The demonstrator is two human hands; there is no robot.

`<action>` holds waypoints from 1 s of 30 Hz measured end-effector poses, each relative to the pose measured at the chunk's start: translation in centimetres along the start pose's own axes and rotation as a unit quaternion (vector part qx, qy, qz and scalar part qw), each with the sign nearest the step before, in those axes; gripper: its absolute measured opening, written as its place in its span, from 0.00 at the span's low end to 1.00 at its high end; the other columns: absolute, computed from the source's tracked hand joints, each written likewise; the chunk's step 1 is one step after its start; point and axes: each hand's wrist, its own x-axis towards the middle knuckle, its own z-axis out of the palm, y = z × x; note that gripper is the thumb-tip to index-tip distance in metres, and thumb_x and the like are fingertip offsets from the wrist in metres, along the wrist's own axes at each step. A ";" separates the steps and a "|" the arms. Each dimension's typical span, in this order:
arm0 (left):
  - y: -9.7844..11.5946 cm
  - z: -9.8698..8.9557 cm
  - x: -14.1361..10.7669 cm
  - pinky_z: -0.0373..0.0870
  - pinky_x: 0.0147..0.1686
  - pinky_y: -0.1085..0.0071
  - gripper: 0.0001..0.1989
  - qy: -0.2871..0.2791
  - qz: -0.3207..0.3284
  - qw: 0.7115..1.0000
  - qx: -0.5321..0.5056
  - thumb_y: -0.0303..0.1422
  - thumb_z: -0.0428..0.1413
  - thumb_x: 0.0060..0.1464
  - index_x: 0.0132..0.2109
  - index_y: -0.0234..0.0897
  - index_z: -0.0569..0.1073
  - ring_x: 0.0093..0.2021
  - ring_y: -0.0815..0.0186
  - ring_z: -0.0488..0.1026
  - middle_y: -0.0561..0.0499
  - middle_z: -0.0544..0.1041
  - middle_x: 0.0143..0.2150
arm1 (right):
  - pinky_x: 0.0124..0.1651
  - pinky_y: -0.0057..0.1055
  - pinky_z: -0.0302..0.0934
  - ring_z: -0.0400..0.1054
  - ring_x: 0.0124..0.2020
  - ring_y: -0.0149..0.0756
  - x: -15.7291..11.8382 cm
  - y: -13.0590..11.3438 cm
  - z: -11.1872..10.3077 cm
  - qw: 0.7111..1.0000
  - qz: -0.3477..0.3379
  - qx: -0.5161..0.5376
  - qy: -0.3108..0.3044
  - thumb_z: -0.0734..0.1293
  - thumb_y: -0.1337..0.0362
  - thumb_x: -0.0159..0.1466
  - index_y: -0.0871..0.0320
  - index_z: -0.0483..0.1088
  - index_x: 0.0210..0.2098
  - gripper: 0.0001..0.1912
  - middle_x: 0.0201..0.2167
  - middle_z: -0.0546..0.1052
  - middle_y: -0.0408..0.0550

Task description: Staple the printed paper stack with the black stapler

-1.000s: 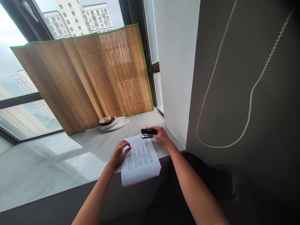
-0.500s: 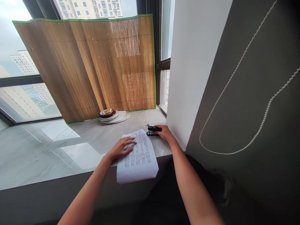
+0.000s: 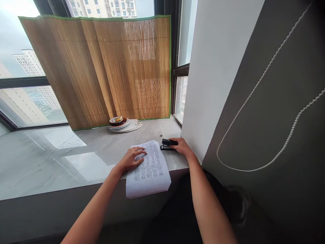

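Printed sheets of paper (image 3: 149,169) lie on the window sill, their near end hanging over its front edge. My left hand (image 3: 132,158) rests on the left part of the sheets, fingers spread and holding nothing. To the right of the paper, my right hand (image 3: 180,146) is closed around the rear of a black stapler (image 3: 168,142). The stapler's front points left, close to the top right edge of the paper, and its jaws are apart. A tiny dark piece (image 3: 161,135) lies just behind the stapler, too small to name.
A stack of plates (image 3: 119,127) stands farther back on the grey sill (image 3: 96,144). Behind it a bamboo mat (image 3: 114,67) leans against the window. A white wall (image 3: 213,67) rises close on the right, with a hanging bead chain (image 3: 254,91) beyond it.
The stapler and my right hand have shifted slightly right and nearer, and the tiny dark piece now shows apart from the stapler's front. My left hand remains on the paper. The view has turned slightly.
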 end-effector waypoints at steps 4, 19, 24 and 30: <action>-0.2 0.2 0.1 0.62 0.67 0.46 0.17 0.017 -0.012 1.000 0.002 0.41 0.56 0.64 0.57 0.47 0.79 0.67 0.48 0.68 0.45 0.74 0.66 | 0.66 0.45 0.64 0.76 0.56 0.48 -0.1 -0.1 0.0 0.998 -0.013 0.023 -0.054 0.73 0.69 0.57 0.53 0.82 0.51 0.21 0.51 0.84 0.46; 0.7 0.0 0.0 0.57 0.68 0.43 0.21 -0.015 0.023 0.999 0.026 0.39 0.52 0.66 0.63 0.51 0.75 0.67 0.47 0.65 0.47 0.71 0.68 | 0.64 0.43 0.66 0.77 0.53 0.46 -0.7 -1.2 0.1 0.999 -0.022 -0.019 -0.043 0.72 0.71 0.59 0.52 0.82 0.49 0.19 0.48 0.84 0.46; 0.7 0.0 -0.1 0.56 0.68 0.42 0.20 -0.014 0.022 0.999 0.021 0.38 0.54 0.65 0.62 0.49 0.76 0.67 0.46 0.66 0.46 0.72 0.67 | 0.64 0.44 0.65 0.77 0.55 0.47 -0.6 -0.6 -0.3 0.998 0.010 -0.067 0.010 0.71 0.73 0.59 0.54 0.81 0.53 0.22 0.51 0.83 0.50; 1.1 0.1 0.9 0.52 0.70 0.38 0.22 -0.053 0.057 0.997 0.023 0.38 0.55 0.64 0.64 0.50 0.73 0.72 0.42 0.60 0.45 0.67 0.72 | 0.63 0.42 0.66 0.76 0.54 0.44 -0.4 -1.2 0.1 0.999 -0.023 -0.038 -0.020 0.70 0.69 0.62 0.51 0.80 0.54 0.21 0.52 0.83 0.46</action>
